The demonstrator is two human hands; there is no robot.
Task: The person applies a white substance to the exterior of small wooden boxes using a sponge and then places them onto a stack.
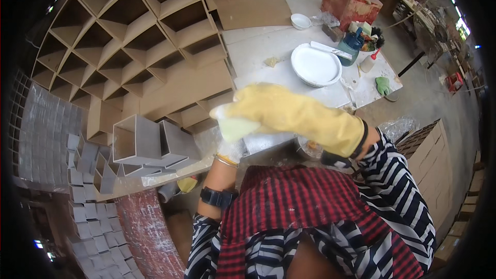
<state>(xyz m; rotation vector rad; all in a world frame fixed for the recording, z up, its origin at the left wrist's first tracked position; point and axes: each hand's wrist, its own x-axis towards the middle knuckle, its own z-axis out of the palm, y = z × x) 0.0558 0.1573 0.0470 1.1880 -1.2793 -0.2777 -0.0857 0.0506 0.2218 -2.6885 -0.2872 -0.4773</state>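
Observation:
My two hands meet over the front edge of the table. My right hand (281, 109), in a long yellow rubber glove with a dark band at the cuff, lies across the left one with its fingers curled inward. Beneath it, my left hand (230, 147) wears a white knit glove, and most of its fingers are hidden. Between them shows a pale green patch (238, 128), blurred; it could be part of the glove or a separate soft piece. Nearest to the left are grey open boxes (135, 139) standing on the table edge.
A large cardboard-coloured grid of cubbies (150, 46) rises at the left. On the white table (253, 57) are a white basin (314, 64), a small bowl (300, 21), a teal jug (351, 46), a red-capped bottle (368, 63) and a green glove (382, 86). Stacked grey boxes (98, 227) fill the lower left.

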